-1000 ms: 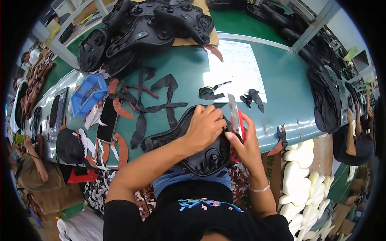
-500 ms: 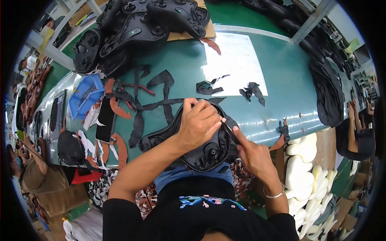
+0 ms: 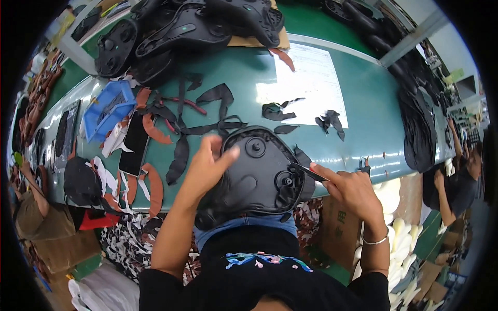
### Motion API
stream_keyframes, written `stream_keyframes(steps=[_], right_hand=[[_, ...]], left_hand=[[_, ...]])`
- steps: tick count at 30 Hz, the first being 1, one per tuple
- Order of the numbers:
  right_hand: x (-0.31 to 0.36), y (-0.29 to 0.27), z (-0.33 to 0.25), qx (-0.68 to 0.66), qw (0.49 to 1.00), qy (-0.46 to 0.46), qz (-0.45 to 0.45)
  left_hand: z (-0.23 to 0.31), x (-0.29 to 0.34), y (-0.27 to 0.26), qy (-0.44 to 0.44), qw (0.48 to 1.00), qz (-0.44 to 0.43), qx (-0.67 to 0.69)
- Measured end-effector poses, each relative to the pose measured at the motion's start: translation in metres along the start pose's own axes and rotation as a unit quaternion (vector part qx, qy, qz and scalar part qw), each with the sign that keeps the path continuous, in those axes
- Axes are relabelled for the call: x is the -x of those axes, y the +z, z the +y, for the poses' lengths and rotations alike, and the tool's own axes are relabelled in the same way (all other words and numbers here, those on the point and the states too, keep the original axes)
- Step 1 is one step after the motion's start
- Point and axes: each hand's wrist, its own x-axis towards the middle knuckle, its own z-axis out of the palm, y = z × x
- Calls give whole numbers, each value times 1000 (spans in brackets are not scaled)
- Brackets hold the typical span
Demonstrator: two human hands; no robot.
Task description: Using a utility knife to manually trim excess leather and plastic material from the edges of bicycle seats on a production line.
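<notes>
A black padded part [image 3: 239, 168] with a stiff inner panel and round posts lies at the table's near edge, against my lap. Dark cover material is gathered around its rim. My left hand [image 3: 206, 165] is over the part's left side, fingers apart and slightly blurred, with nothing visible in them. My right hand [image 3: 353, 191] grips a slim knife [image 3: 311, 172], its blade pointing at the part's right rim. Beside that rim hangs a loose black flap [image 3: 302, 155]. Cut black strips [image 3: 212, 127] lie just beyond the part.
Black padded parts [image 3: 181, 33] are piled at the back left. A blue bin [image 3: 110, 110], red-handled pliers [image 3: 189, 105], a phone [image 3: 134, 147] and brown scraps lie to the left. A paper sheet [image 3: 311, 78] lies behind; cream foam pieces [image 3: 397, 233] stand at right. Other people sit at both sides.
My left hand has let go near the top rim and moved left, opening. The part has turned, showing its panel. My right hand with the knife has shifted slightly right.
</notes>
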Motion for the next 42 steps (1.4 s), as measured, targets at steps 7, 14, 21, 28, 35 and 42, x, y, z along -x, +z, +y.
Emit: stream_keyframes(steps=[7, 14, 21, 28, 35, 42], right_hand=[[-29, 33, 1, -84, 994, -26, 63], [-13, 90, -27, -142, 982, 25, 126], [33, 98, -75, -257, 953, 123, 98], [80, 90, -107, -577, 766, 281, -28], [-32, 84, -42, -403, 856, 77, 314], [-117, 69, -28, -624, 776, -21, 93]], left_hand=[[4, 0, -18, 12, 955, -24, 294], [15, 7, -14, 137, 977, -56, 152], [32, 65, 20, 162, 974, 65, 142], [18, 114, 51, 240, 961, 126, 61], [13, 98, 39, 128, 959, 176, 183], [-16, 82, 1, 106, 977, 101, 157]])
